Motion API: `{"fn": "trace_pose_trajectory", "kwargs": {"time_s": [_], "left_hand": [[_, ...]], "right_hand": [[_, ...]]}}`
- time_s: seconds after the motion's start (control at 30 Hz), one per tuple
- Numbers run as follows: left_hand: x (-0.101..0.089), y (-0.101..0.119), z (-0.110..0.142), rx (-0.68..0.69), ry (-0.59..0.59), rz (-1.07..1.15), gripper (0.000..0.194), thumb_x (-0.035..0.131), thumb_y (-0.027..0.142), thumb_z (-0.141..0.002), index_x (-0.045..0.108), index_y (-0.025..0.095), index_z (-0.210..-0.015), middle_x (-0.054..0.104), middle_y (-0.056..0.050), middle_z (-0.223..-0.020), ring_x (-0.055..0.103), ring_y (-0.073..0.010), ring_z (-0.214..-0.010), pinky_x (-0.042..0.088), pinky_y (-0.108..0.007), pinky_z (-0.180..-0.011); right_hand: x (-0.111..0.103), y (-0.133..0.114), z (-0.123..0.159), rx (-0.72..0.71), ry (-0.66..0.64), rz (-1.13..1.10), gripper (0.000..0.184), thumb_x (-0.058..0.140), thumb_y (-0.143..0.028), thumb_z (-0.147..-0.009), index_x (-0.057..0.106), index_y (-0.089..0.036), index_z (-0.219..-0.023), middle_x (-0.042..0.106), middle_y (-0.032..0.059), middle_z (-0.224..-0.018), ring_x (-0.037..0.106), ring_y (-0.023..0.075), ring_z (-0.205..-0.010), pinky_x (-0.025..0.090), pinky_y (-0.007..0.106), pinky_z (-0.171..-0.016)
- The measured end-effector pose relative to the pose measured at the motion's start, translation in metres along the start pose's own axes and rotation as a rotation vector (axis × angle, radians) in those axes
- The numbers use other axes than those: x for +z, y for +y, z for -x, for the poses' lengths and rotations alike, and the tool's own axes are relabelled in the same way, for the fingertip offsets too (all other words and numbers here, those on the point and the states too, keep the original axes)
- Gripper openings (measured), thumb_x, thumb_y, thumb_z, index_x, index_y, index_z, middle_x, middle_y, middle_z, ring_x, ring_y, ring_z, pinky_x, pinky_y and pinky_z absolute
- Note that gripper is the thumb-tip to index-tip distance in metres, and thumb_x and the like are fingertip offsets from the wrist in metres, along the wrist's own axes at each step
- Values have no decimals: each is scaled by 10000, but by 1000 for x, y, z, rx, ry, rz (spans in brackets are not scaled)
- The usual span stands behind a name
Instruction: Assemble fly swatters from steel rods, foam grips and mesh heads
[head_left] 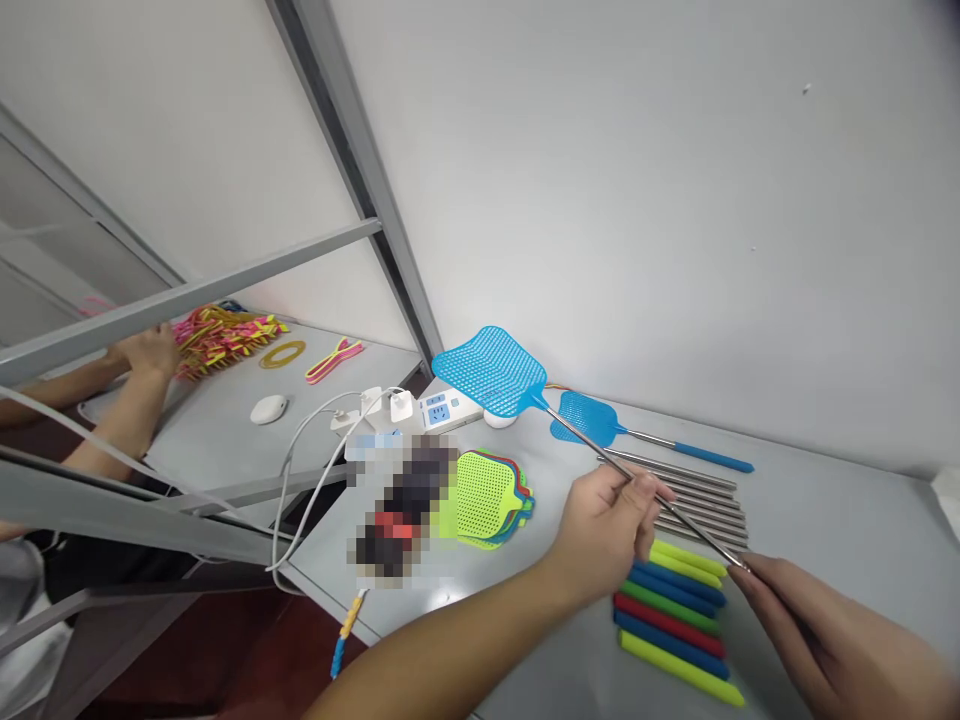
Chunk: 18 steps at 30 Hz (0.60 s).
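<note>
Left hand point(604, 530), fingers closed around the metal rod point(637, 470) of a blue fly swatter point(491, 372), suspends it above a gray table point(832, 500); the right hand point(832, 630), cropped by the frame, pinches the rod's end. Pixelation masks an object point(405, 510) beside stacked swatter heads point(486, 495). Forearms partly hide 7 foam grips point(671, 625).

Grey table point(847, 500), metal rods point(701, 500), coloured handles point(671, 622), fly swatters point(484, 495)

Left hand point(604, 520) and right hand point(832, 620) on a rod point(622, 465) with a blue swatter head point(495, 372) — metal rods point(701, 500), coloured grips point(671, 625) on the table point(547, 640) below.
</note>
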<state>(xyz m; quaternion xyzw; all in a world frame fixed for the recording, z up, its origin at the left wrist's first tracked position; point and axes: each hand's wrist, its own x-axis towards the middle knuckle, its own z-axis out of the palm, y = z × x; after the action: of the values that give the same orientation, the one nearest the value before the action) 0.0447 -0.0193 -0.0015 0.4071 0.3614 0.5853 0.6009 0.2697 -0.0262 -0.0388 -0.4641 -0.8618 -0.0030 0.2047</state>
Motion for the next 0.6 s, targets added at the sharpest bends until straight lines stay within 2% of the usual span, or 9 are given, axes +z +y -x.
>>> {"fn": "trace_pose_trajectory", "kwargs": {"time_s": [0.17, 0.37, 0.47, 0.6], "left_hand": [[1, -2, 2, 8, -61, -34, 354, 495, 465, -905, 611, 131, -928, 434, 47, -613, 424, -44, -441, 340, -205, -473], [10, -11, 10, -66, -190, -82, 366, 512, 472, -888, 619, 129, -959, 511, 20, -700, 465, -47, -462, 384, -205, -487], [11, -9, 12, -28, -153, -127, 352, 491, 446, -908, 635, 126, -931, 504, 27, -643, 486, -59, -471, 398, -208, -508], [5, -3, 6, 47, -60, -179, 327, 497, 430, -915, 638, 135, -902, 496, 38, -589, 490, -62, -448, 381, -207, -501]], "right_hand": [[-2, -3, -10, -71, 89, 89, 320, 416, -439, -950, 630, -213, -876, 670, 13, -739, 612, 134, -557, 389, 247, -509], [-7, -14, -17, -167, 286, 136, 158, 516, -316, -931, 621, -202, -902, 617, -18, -649, 527, 115, -541, 334, 251, -573], [-10, -22, -20, -188, 291, 98, 148, 503, -280, -941, 614, -187, -908, 630, -10, -668, 532, 111, -553, 336, 246, -584], [-15, -23, -24, -145, 256, 76, 184, 480, -289, -952, 614, -197, -864, 614, -24, -625, 533, 108, -536, 309, 249, -557]]}}
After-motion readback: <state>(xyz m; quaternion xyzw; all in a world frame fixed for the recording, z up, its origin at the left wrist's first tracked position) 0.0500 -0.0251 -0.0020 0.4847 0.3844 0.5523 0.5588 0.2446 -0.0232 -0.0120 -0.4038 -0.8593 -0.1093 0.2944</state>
